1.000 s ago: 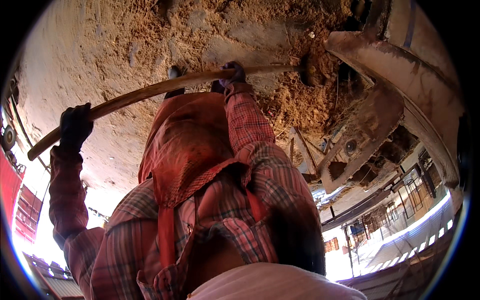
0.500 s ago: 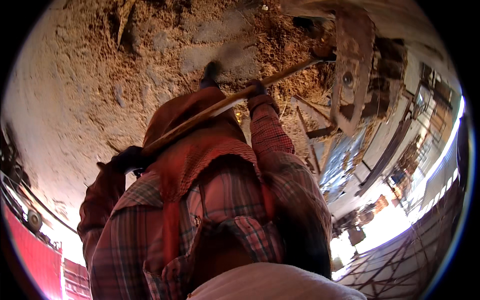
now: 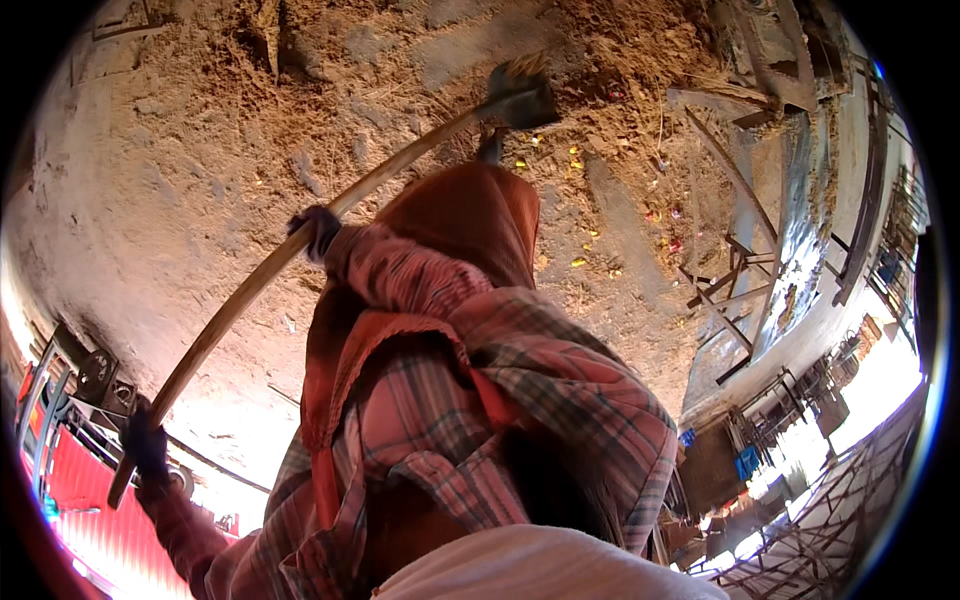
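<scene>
A shovel with a long wooden handle (image 3: 245, 290) crosses the view from lower left to upper middle. Its dark metal blade (image 3: 524, 98) carries a little brown loose material at the far edge. My left hand (image 3: 144, 448) is closed round the handle near its lower end, out at the left. Partway up the handle, my right hand (image 3: 316, 230) grips it, with that arm reaching across my body. Below the blade is ground (image 3: 400, 120) strewn with brown, crumbly material. A reddish-brown apron (image 3: 465, 210) hangs over my front.
At the right stand wooden and metal frames (image 3: 735, 270) beside a pale, shiny sheet (image 3: 795, 250). Yellow and pink scraps (image 3: 590, 235) dot the ground ahead of me. Machinery with a wheel (image 3: 97, 375) and a red corrugated wall (image 3: 100, 500) are at the left.
The shovel has swung leftward; its blade came away from the frames at the right. My right hand moved left across my body, and my left hand moved lower and farther left.
</scene>
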Available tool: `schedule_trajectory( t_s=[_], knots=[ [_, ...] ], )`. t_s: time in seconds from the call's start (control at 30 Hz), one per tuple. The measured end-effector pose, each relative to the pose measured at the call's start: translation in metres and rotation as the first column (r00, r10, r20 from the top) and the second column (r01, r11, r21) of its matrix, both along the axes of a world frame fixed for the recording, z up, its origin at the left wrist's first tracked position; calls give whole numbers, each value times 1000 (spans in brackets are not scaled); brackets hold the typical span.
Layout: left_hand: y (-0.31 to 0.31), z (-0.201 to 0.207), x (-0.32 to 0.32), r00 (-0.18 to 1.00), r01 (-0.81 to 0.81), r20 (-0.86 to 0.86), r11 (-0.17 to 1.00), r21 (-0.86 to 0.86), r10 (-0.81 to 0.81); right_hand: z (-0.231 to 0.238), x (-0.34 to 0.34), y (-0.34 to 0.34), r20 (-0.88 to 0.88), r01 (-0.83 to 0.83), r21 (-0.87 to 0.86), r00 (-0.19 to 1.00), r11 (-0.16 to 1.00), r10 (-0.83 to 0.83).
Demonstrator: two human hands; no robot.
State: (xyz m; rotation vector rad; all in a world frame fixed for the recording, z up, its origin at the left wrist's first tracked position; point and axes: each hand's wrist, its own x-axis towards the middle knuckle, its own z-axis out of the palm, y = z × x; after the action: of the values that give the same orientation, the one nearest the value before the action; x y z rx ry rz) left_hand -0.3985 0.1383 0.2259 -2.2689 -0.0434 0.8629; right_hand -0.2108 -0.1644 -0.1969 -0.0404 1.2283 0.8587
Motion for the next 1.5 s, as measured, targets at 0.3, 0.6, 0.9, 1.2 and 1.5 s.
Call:
schedule_trajectory(
  t_s=[0.3, 0.6, 0.9, 1.2, 1.5],
  knots=[
    [-22, 10, -17, 982, 90, 171, 993, -76, -76, 7, -73, -22, -201, -37, 77, 978, 996, 51],
    [-280, -97, -107, 765, -488, -488, 873, -13, 420, -107, -101, -258, 148, 19, -413, 988, 911, 46],
    [-526, -105, -154, 264, -954, -660, 289, -73, 704, -130, -78, -462, 58, -600, -405, 736, 690, 674],
    [-694, -189, -124, 268, -903, -573, -6, -430, 774, -113, 134, -603, 564, -599, -148, 603, 787, 565],
    [-612, -95, -519, 366, -927, -305, 316, -204, 879, -81, -307, -469, 376, -537, -187, 735, 823, 564]
  ],
)
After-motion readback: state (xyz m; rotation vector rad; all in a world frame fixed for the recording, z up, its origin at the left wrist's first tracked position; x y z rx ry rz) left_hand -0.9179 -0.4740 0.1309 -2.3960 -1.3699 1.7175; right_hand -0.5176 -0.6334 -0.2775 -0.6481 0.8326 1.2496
